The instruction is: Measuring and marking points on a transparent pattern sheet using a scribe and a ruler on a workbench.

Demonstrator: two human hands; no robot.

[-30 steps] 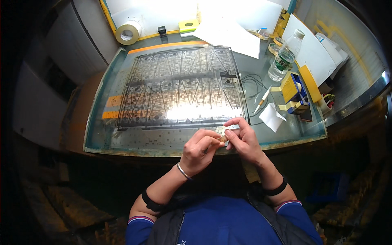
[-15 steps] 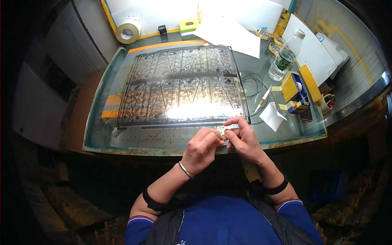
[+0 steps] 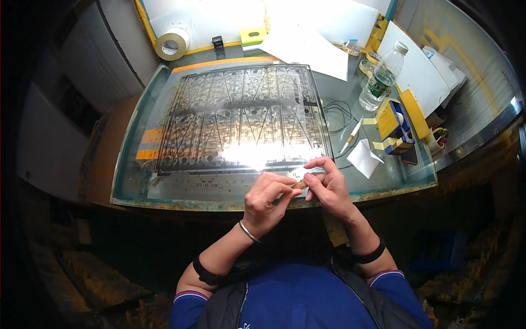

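Note:
Close together at the front edge of the glass-topped table (image 3: 164, 193), my two hands meet over a small tan-brown piece (image 3: 299, 185), its kind too small to make out. My left hand (image 3: 268, 200) pinches one end between thumb and fingertips. At the other end, my right hand (image 3: 330, 189) grips it with thumb and bent fingers, the index finger raised above. Behind the hands lies a large dark patterned film sheet (image 3: 241, 112) with circuit-like lines, bright with glare near its front edge.
Orange tape strips (image 3: 149, 154) show left of the sheet. At the right are a craft knife (image 3: 351, 135), folded white paper (image 3: 364, 159), a blue-and-yellow tape dispenser (image 3: 393, 126), a water bottle (image 3: 383, 77) and a black cord (image 3: 341, 112). A tape roll (image 3: 172, 44) stands at the back left.
My left hand's fingers have straightened and drawn slightly left, so more of the small tan piece shows between the hands. My right hand has barely moved.

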